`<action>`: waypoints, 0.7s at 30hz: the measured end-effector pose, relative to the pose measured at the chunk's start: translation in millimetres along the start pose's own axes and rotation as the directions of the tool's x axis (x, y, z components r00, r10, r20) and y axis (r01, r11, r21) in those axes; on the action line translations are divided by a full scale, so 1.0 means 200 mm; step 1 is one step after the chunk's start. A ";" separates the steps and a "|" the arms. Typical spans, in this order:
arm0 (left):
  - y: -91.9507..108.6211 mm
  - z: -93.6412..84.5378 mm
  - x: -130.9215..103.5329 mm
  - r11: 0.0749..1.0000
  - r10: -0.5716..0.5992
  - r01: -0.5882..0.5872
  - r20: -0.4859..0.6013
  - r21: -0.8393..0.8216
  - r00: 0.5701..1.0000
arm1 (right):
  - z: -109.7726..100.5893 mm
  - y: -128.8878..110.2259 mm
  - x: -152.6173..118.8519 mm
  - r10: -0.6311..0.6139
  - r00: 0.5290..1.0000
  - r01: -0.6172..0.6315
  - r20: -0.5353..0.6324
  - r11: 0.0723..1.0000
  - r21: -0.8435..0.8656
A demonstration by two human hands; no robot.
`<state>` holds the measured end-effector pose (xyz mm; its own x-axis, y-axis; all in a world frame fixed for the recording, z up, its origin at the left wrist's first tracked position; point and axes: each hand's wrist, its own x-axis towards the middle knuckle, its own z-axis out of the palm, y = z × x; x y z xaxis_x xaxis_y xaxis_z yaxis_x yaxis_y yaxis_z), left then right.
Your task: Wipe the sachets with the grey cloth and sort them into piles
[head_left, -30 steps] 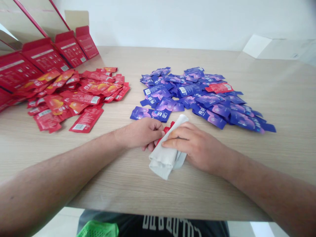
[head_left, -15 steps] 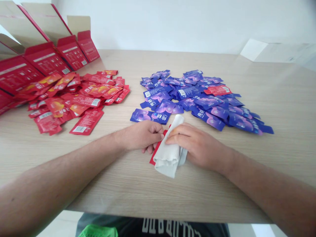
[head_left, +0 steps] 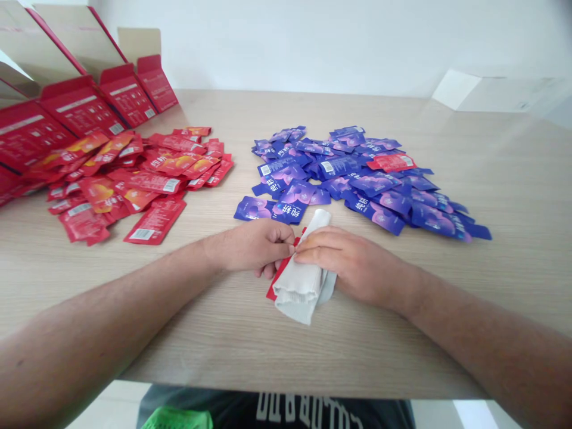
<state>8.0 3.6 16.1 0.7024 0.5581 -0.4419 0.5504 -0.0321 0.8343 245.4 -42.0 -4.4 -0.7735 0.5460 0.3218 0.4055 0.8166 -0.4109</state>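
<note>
White wall (head_left: 313,47); pale wood-grain table (head_left: 214,339); light floor (head_left: 107,408), bright patch right.

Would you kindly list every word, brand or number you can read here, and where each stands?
"纯": purple sachets; the character after it is too blurred to be sure.
"纯": red sachets in the left pile; the rest is too small.
Red boxes: print too small.
Dark garment: large pale letters, cut off, not safely readable.
White box: marks too faint.

One head-worn view looks forward and down over the tabletop (head_left: 214,339) from close above.
</note>
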 end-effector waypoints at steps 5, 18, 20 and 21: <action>0.01 0.00 0.00 1.000 -0.012 0.012 -0.020 0.025 1.000 | -0.01 -0.02 0.00 0.109 0.992 -0.113 -0.072 0.992 -0.064; 0.02 0.01 0.00 0.999 -0.030 0.033 -0.076 0.043 0.997 | -0.02 -0.09 -0.01 0.028 0.998 -0.017 0.047 0.979 -0.205; 0.03 0.01 0.00 0.998 -0.036 0.040 -0.081 0.047 0.996 | -0.02 -0.12 -0.02 0.004 0.997 0.012 0.073 0.979 -0.205; 0.03 0.02 0.00 0.998 -0.039 0.043 -0.083 0.043 0.996 | -0.02 -0.13 -0.02 0.012 0.997 0.005 0.076 0.975 -0.220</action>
<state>12.4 0.6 19.8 0.6406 0.6255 -0.4453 0.5989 -0.0441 0.7996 238.9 -64.9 8.6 -0.8034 0.5397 0.2514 0.4986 0.8407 -0.2114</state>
